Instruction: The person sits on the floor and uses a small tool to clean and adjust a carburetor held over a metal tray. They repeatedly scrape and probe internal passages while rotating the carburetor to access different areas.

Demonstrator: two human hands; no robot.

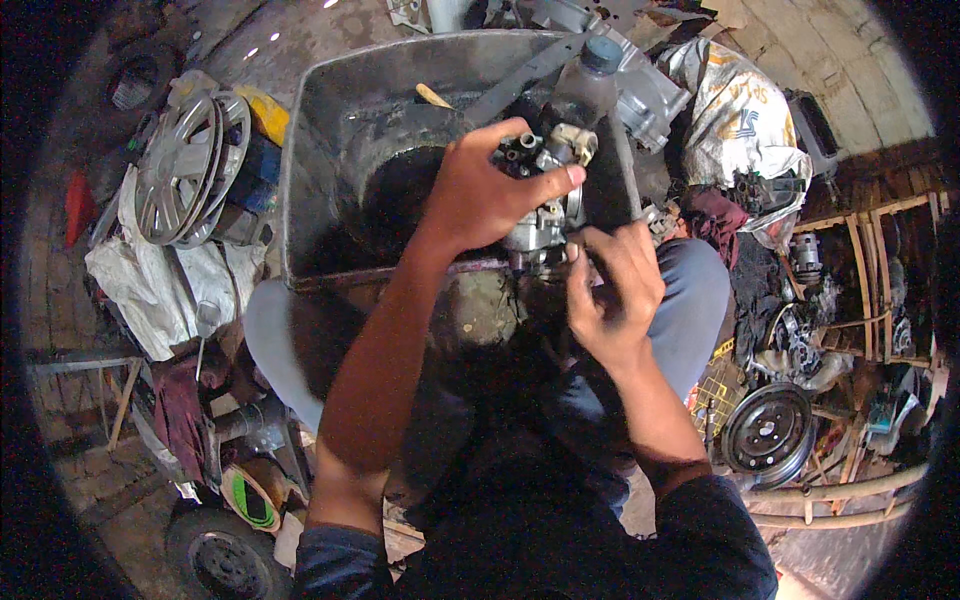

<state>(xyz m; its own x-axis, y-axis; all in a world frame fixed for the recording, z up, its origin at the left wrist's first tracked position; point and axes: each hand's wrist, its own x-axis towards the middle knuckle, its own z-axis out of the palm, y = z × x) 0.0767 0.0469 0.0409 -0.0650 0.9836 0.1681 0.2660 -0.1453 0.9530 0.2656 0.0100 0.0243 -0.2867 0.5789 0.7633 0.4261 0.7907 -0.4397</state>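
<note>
My left hand (482,190) is wrapped around a metal carburetor (541,222), thumb across its top and fingers behind it. The carburetor is held over the near right part of a large dark basin (300,150), between my knees. At its lower right side is my right hand (618,285), thumb and forefinger pinched together against the body. Whatever lies between those fingertips is too small to make out. Behind the carburetor, a clear bottle (585,92) with a dark cap leans at the basin's far right corner.
A wooden handle (433,96) and a long flat strip (525,78) lie in the basin. Wheel covers (180,170) stand at left. A metal casing (640,95), a white sack (738,115) and a black wheel rim (768,432) are at right. A tyre (225,555) sits lower left.
</note>
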